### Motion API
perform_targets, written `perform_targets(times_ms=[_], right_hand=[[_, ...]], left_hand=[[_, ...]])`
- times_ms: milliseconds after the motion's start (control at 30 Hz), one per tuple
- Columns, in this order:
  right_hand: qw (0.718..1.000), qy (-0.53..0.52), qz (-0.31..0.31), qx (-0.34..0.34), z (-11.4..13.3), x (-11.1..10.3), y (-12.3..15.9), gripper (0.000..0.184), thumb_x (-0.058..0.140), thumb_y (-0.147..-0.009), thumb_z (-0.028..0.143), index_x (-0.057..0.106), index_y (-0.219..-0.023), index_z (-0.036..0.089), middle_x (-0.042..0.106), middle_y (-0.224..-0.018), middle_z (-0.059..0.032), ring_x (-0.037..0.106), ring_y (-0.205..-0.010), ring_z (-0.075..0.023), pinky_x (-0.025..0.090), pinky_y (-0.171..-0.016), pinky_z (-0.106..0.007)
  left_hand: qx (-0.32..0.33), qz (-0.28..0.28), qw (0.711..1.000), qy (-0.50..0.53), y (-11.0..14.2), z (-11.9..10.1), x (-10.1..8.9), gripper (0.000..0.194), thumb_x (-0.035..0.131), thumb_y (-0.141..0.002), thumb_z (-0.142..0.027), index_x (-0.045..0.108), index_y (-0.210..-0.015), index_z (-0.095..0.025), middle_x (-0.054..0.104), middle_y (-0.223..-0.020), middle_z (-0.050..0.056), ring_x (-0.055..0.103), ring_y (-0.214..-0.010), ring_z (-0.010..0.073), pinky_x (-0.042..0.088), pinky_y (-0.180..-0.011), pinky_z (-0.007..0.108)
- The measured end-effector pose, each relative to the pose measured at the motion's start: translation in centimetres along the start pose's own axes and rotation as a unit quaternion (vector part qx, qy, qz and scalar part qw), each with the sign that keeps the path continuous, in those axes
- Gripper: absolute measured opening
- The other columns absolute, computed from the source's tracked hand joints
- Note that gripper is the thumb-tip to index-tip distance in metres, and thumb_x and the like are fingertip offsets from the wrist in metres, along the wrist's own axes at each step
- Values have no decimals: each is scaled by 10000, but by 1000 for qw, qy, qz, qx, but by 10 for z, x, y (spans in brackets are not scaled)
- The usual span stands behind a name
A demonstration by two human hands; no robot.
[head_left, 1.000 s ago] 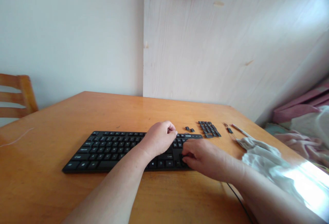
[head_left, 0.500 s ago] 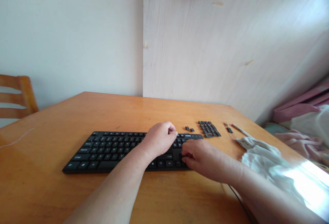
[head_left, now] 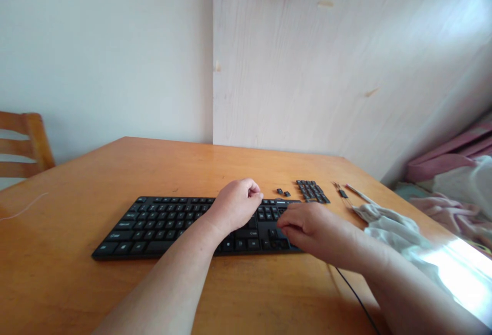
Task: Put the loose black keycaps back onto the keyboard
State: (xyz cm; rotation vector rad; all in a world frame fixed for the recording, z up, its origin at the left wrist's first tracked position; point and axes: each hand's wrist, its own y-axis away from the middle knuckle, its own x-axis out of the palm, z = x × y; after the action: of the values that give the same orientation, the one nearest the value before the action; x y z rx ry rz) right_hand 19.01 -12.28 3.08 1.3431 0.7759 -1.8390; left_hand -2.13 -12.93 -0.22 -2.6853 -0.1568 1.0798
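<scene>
- Your left forearm slants in from the near side across the keyboard (head_left: 161,220); your left hand (head_left: 238,204) is over its right-centre part, fingers curled in, thumb close to the index finger.
- Your right forearm comes from the near right; your right hand (head_left: 305,225) is above the keyboard's right end by the arrow keys, knuckles up, fingers bent, thumb beneath.
- You cannot tell here whether either hand pinches anything, as the fingertips are mostly hidden.
- The keyboard lies flat near the middle of the wooden table (head_left: 246,294); your hands and left forearm cover some of its keys.
- Beyond its far right corner are two small keycaps (head_left: 280,191) and, to their right, a block of keycaps (head_left: 313,191).
- Farther right lie a small dark piece (head_left: 342,193), a thin stick (head_left: 359,193) and a pale cloth (head_left: 392,225).
- A black cable (head_left: 357,299) runs beneath your right forearm.
</scene>
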Motion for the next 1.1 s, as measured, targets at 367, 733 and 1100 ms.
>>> perform_targets(times_ms=[367,733,1100], right_hand=[[999,11,42,-11,3,2,0,230,485,-859,162,681,-745,196,677,-800,-22,571,-736,-146,370,-664,-251],[994,52,49,84,-9,-22,12,795,709,-690,614,501,-1369,258,704,-962,-65,640,-807,-242,359,-629,-281],[991,72,69,85,-10,4,10,1000,769,-611,549,365,-1481,268,698,-1124,-138,654,-995,-351,441,-759,-371]], left_hand=[[0,8,1000,-2,-1,2,1,210,556,-828,-375,674,-864,-206,713,-851,48,642,-805,196,477,-715,288],[26,143,979,-142,9,-10,-22,873,660,-607,-743,536,-1337,-280,556,-1370,107,485,-1258,351,383,-1019,453],[48,253,942,-218,20,-4,-17,1270,713,-479,-755,185,-1535,-288,214,-1597,130,173,-1457,380,-43,-1135,641]])
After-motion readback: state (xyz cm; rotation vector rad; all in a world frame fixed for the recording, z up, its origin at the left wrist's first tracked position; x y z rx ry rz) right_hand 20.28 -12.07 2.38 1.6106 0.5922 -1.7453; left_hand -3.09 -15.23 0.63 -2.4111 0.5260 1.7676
